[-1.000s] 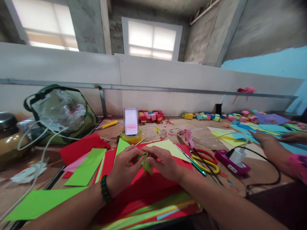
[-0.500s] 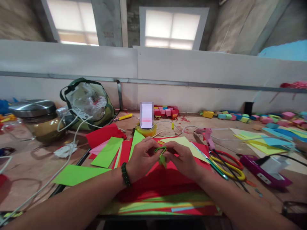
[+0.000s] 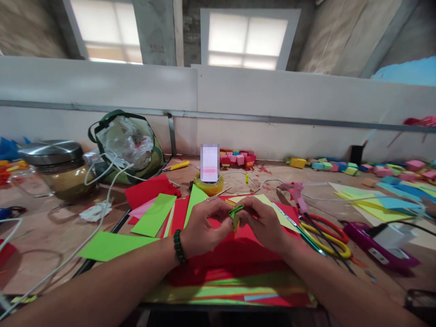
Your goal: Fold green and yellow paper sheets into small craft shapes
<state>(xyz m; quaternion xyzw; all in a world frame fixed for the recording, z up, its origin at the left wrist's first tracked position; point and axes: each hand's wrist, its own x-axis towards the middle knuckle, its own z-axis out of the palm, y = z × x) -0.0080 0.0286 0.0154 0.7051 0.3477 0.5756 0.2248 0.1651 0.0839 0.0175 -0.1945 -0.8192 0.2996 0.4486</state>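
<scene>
Between my two hands is a small folded piece of green paper, its layers bent over one another at the top edge. My left hand, with a ring and a dark beaded bracelet at the wrist, pinches it from the left. From the other side, my right hand grips it with thumb and curled fingers. Below them lies a stack of coloured paper with red sheets on top. Loose green strips rest left of my left hand. A pale yellow sheet lies partly behind my right hand.
A phone with a blurred screen stands behind my hands on a yellow tape roll. Scissors, a pink glue gun and a purple power strip are at right. A glass jar and a bag stand left; cables cross the table.
My fingers have shifted on the green paper, and its folded top edge now shows more clearly between them. The whole view has moved slightly.
</scene>
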